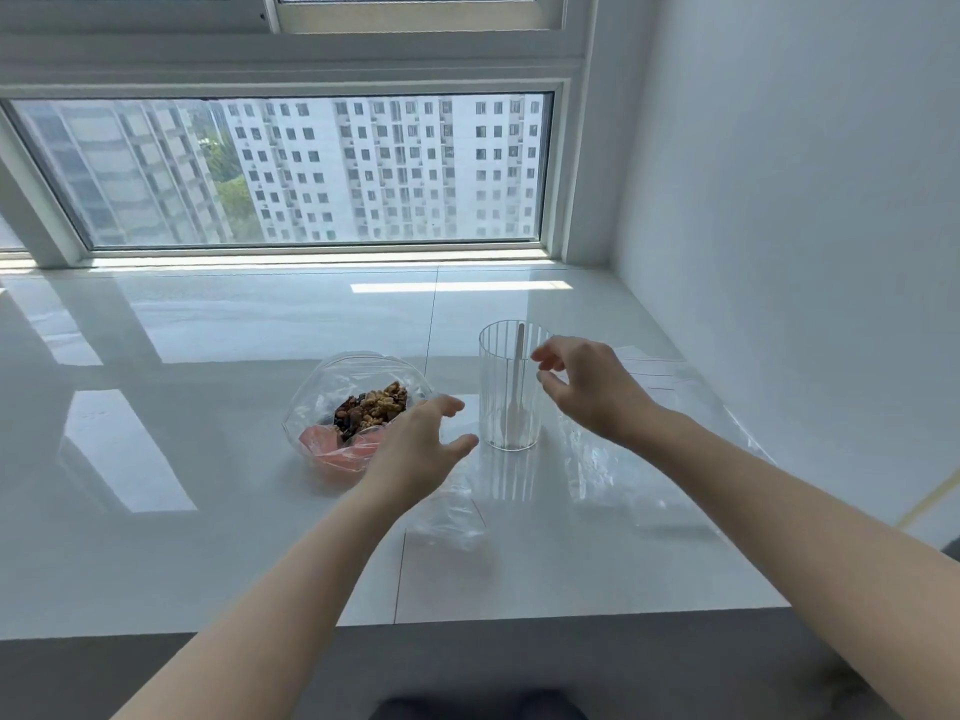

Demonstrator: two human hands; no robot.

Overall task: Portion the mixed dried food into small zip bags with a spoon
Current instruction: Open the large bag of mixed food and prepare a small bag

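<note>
Spoon [516, 387] stands in unlabelled glass [511, 387]; no writing legible.

A broad white bench [208, 511] fills the lower view, its glossy tiled top split by thin grout lines and mirroring the window frame in pale blocks. Straight ahead, a wide window [291, 168] sits low behind the bench in a white frame, and through the glass rise pale high-rise apartment blocks [384, 168] with a patch of green trees [234, 194] between them. Above it runs a second row of sliding sashes [415, 13]. A bright strip of daylight [457, 286] lies on the bench near the sill. On the right, a plain white wall [789, 200] meets the bench edge. Below, a grey floor [104, 678].
</note>
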